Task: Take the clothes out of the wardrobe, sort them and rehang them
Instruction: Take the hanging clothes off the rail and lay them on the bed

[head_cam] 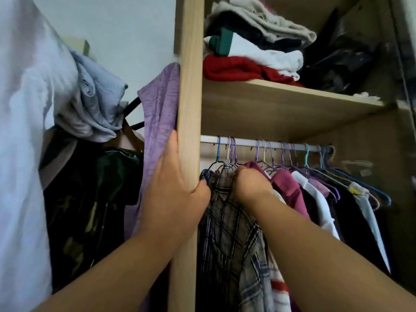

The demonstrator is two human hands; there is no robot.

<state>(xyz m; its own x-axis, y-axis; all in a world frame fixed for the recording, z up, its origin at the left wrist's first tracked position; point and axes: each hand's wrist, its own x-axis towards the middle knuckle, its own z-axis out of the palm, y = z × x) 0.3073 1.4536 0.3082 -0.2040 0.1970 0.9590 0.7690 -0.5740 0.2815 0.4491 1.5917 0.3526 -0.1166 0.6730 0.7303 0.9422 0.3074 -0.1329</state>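
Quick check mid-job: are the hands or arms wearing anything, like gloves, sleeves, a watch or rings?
Nothing worn shows. The left hand and right hand are ungloved. The left forearm and right forearm are bare down to the frame's edge: no sleeve, cuff, watch or bracelet. No ring shows on the visible fingers, though some are hidden.

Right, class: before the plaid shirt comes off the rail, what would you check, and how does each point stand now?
1. Right hand grips the plaid shirt at its collar: ok.
2. Which hook on the rail is that shirt's: cannot tell.
3. Left hand holds the wardrobe panel for support: ok.
4. Maroon shirt clear of the right hand: not ok, it lies against it.
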